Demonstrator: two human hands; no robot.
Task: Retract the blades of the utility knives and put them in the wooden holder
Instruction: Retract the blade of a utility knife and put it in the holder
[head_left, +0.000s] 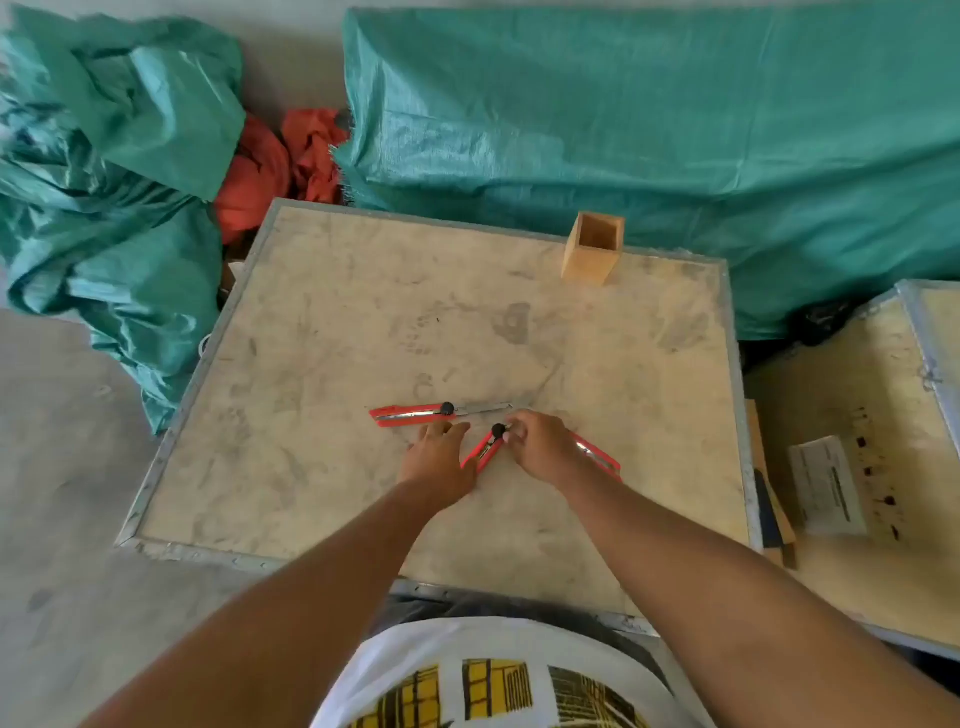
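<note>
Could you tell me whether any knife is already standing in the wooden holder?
No, the wooden holder looks empty, and all three knives, including the far knife with its blade out, lie on the board.

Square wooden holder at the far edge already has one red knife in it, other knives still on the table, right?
No. The head view shows the square wooden holder empty. The red utility knives all still lie on the wooden table.
</note>
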